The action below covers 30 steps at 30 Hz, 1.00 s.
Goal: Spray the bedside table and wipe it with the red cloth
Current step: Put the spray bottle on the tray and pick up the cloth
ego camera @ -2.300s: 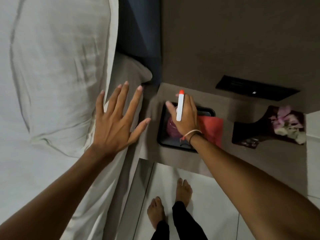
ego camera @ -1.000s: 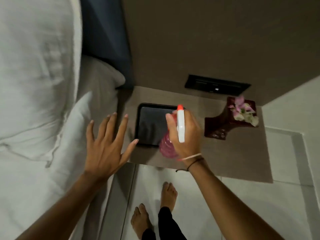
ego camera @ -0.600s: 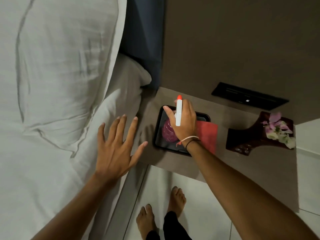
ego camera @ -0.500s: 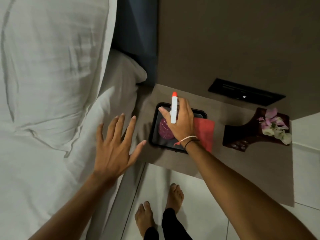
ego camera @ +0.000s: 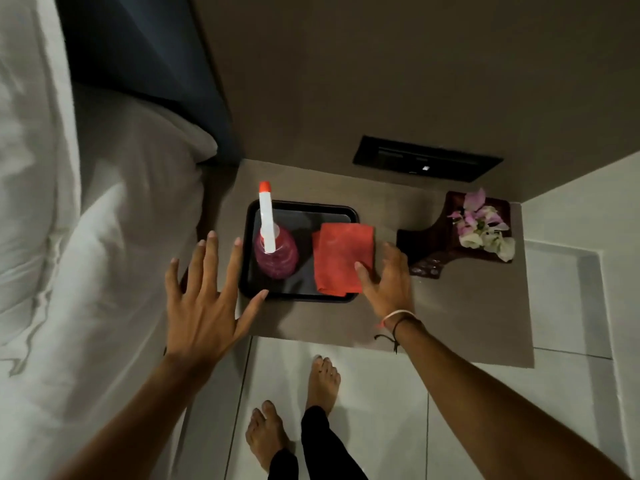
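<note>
A pink spray bottle (ego camera: 276, 258) with a white neck and orange nozzle stands upright in the left part of a black tray (ego camera: 301, 295) on the brown bedside table (ego camera: 460, 313). A folded red cloth (ego camera: 341, 258) lies on the tray's right side. My right hand (ego camera: 388, 282) is spread at the cloth's right edge, its thumb resting on the cloth's lower right corner, holding nothing. My left hand (ego camera: 207, 299) hovers open with fingers apart just left of the tray, above the gap between table and bed.
A dark wooden holder with pink and white flowers (ego camera: 478, 230) stands at the table's right rear. A black wall panel (ego camera: 426, 161) sits above the table. White bedding (ego camera: 86, 237) fills the left. My bare feet (ego camera: 294, 410) stand on pale floor tiles.
My right hand has let go of the spray bottle, which now stands in the tray, and has moved right to the red cloth. My left hand stays open near the tray.
</note>
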Each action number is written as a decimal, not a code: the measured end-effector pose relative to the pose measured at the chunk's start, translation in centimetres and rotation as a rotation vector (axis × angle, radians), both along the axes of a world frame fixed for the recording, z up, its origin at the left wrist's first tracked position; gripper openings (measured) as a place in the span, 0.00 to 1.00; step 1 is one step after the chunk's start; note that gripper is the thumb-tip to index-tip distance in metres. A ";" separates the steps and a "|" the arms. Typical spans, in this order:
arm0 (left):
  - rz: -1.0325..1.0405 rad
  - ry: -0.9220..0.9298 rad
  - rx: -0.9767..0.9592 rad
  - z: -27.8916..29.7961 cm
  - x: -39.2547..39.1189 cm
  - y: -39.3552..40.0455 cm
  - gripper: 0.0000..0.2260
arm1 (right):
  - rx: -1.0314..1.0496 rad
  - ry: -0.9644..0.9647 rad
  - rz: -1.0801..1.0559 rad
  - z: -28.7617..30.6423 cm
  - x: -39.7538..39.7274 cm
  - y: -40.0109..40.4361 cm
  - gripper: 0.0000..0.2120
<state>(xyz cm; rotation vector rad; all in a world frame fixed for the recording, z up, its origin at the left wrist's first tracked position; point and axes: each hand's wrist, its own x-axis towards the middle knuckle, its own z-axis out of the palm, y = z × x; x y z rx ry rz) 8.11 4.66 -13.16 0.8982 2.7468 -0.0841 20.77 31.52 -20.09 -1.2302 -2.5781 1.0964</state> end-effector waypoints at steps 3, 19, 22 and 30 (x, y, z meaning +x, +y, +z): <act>0.003 -0.001 -0.008 -0.9 0.1 0.1 0.41 | -0.172 -0.081 -0.060 -0.9 -1.4 1.1 0.36; 0.014 0.039 0.014 -2.0 -0.8 -1.6 0.40 | -0.469 -0.030 -0.349 -2.2 -4.1 1.7 0.13; 0.002 0.058 0.027 -1.3 -0.8 -1.9 0.40 | -0.508 0.057 -0.414 -1.9 -2.6 1.2 0.10; -0.040 0.147 0.112 3.3 -0.7 -2.2 0.40 | -0.930 0.337 -0.681 1.8 1.3 -1.0 0.21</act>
